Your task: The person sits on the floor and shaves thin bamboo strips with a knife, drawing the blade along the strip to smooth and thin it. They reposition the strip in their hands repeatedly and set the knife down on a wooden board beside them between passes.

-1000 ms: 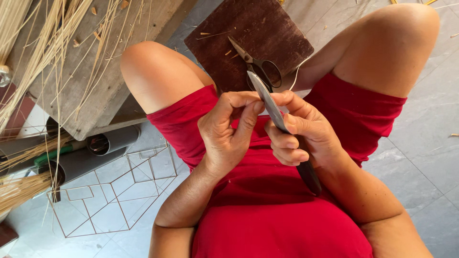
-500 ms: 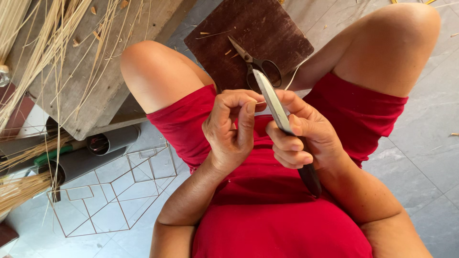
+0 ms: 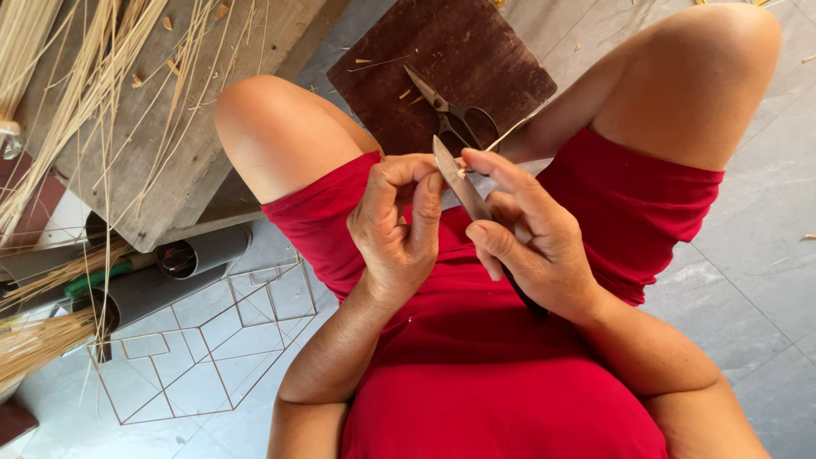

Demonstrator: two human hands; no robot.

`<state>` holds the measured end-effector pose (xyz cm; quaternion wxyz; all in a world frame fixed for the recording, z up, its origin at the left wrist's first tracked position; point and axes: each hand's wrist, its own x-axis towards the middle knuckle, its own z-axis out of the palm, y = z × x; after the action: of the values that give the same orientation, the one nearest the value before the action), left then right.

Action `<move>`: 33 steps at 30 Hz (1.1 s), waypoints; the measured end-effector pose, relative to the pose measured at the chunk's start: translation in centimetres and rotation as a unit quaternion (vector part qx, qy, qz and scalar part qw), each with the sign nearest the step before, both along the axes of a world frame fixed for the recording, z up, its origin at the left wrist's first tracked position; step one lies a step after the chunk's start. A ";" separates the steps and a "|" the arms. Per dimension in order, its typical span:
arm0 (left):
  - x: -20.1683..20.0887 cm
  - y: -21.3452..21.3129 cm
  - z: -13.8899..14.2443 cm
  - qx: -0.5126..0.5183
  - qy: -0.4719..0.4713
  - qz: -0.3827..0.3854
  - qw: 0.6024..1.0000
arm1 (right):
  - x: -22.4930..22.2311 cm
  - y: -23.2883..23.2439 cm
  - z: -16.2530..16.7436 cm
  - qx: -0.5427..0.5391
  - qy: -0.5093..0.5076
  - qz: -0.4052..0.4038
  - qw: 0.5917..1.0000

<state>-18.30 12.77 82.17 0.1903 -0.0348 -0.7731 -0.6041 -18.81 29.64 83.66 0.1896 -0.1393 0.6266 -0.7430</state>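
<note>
I sit in red clothes with my knees apart. My right hand (image 3: 531,234) grips a knife (image 3: 459,183) with a long pale blade pointing up and away; its dark handle runs down under the palm. My left hand (image 3: 398,225) is curled next to the blade, fingertips pinching a thin pale straw strip (image 3: 514,132) that meets the blade near its tip and trails off toward my right knee. Both hands hover above my lap, almost touching.
Dark scissors (image 3: 446,106) lie shut on a brown board (image 3: 442,51) on the floor between my knees. A wooden plank (image 3: 170,178) strewn with straw stalks (image 3: 76,93) is at left, with grey tubes (image 3: 200,251), a wire frame (image 3: 195,357) and grey floor tiles.
Both hands rose slightly and the knife blade shifted left and more upright. My left fingers closed tighter on the strip by the blade tip.
</note>
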 end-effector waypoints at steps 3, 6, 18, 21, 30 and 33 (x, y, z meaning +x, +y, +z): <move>0.8 -0.1 -1.9 0.006 0.008 -0.011 1.000 | 0.9 1.8 -1.8 0.002 0.017 0.000 1.000; 4.6 1.5 -11.5 0.003 0.001 -0.016 1.000 | 4.2 1.8 -10.9 -0.030 -0.020 0.005 0.999; 8.4 -4.2 -28.6 0.330 -0.304 -0.247 0.859 | 9.2 -1.3 -25.1 0.121 0.324 0.014 0.938; 7.9 -4.3 -26.6 0.381 -0.379 -0.280 0.796 | 9.3 -1.3 -22.9 0.141 0.254 0.067 0.954; 7.1 -7.0 -20.8 0.218 -0.367 -0.277 0.861 | 9.2 2.3 -20.5 0.072 0.260 0.223 0.937; 7.6 -7.2 -19.5 0.205 -0.374 -0.272 0.863 | 8.6 3.0 -19.4 0.067 -0.159 0.106 0.979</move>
<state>-10.73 5.54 62.70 -0.2820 0.0247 -0.6046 -0.7445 -10.21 32.66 64.28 0.3729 -0.0722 0.6187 -0.6876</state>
